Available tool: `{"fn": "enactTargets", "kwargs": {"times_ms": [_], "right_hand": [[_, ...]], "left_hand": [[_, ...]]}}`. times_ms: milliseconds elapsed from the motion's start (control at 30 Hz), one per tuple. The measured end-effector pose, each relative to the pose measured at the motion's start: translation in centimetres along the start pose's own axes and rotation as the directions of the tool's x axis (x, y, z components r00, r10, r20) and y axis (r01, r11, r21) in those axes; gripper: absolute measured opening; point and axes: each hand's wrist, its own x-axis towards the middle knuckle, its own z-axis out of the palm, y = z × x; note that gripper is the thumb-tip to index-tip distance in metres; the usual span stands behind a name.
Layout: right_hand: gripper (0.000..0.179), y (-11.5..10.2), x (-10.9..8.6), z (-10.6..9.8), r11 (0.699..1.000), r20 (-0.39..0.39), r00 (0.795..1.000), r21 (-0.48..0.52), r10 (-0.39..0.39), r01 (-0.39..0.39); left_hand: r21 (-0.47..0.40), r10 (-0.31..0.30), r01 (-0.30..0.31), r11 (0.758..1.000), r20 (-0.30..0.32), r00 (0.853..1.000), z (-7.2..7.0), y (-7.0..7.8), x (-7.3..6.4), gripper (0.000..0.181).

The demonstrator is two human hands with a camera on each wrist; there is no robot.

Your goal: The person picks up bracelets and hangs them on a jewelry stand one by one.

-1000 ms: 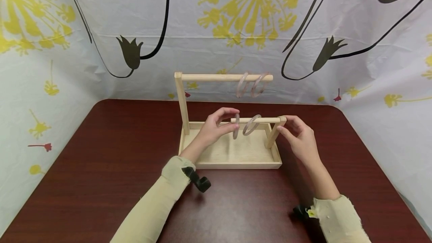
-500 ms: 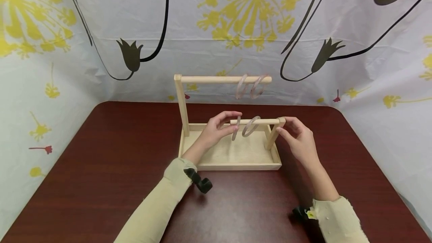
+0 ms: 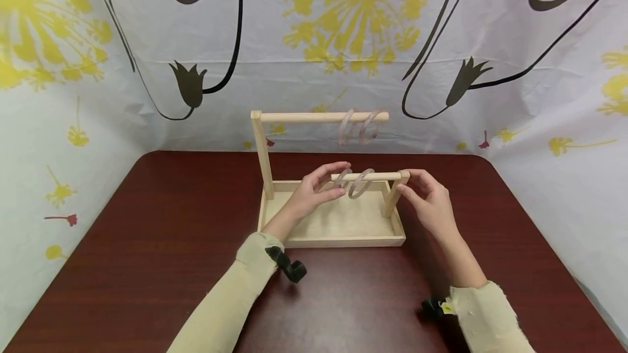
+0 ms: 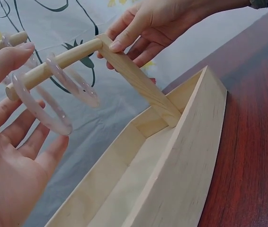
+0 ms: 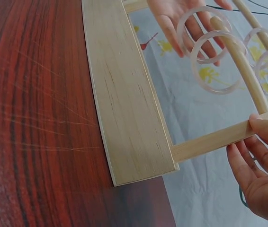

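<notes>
A wooden stand [image 3: 343, 242] has a tray base and two raised rods. Two pale translucent bangles hang on the short lower rod [image 3: 385, 176]: one bangle [image 4: 58, 125] near its free end, the other bangle [image 4: 90, 99] a little further in. My left hand [image 3: 311, 192] is around that free end, fingers spread, thumb beside the rod. In the left wrist view a fingertip is close to the outer bangle's lower edge; whether it touches is unclear. My right hand [image 3: 434, 203] pinches the top of the short post [image 4: 141, 85] between thumb and fingers.
Two more bangles, one bangle [image 3: 341, 132] beside another bangle [image 3: 364, 132], hang on the taller upper rod [image 3: 299, 117] behind. A tall post [image 3: 263, 151] carries that rod at the left. The stand rests on a dark red-brown table [image 3: 171, 266], before a patterned cloth [image 3: 275, 26].
The outer bangle, earlier pinched in my left fingers at the rod's tip, now hangs on the rod near the other bangle. My left fingers have let go. The right hand keeps its hold.
</notes>
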Motion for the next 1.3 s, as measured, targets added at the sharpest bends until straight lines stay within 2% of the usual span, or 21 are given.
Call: {"fn": "enactTargets", "kwargs": {"times_ms": [367,733,833,933,1133,1200,1300], "right_hand": [[0.028,0.2,0.7,0.4,1.000,0.019,1.000,-0.010,-0.014,0.014],[0.028,0.6,1.3,0.1,0.999,0.019,1.000,-0.040,-0.014,0.015],[0.028,0.8,1.5,0.1,0.999,0.019,1.000,-0.049,-0.011,0.012],[0.028,0.9,1.8,0.1,0.999,0.025,1.000,-0.052,-0.009,0.010],[0.025,1.0,1.9,0.1,0.996,0.070,0.997,-0.091,-0.017,0.023],[0.025,1.0,2.0,0.1,0.995,0.087,0.996,-0.100,-0.016,0.025],[0.026,0.8,2.2,-0.2,0.993,0.125,0.992,-0.110,-0.021,0.035]], "left_hand": [[0.029,0.006,-0.006,1.000,-0.024,1.000,-1.3,-0.2,-0.5,0.058],[0.102,0.000,0.002,0.995,-0.018,1.000,-4.0,1.3,-2.1,0.060],[0.150,-0.004,0.005,0.989,-0.009,1.000,-4.9,1.7,-2.6,0.059],[0.233,-0.006,0.007,0.973,-0.005,1.000,-5.8,2.1,-3.4,0.059],[0.392,0.016,-0.005,0.920,-0.024,1.000,-7.4,3.1,-5.4,0.058],[0.432,0.041,-0.026,0.902,-0.024,0.999,-8.0,3.6,-6.0,0.057],[0.507,0.097,-0.073,0.859,-0.021,0.995,-8.8,4.6,-6.8,0.056]]}}
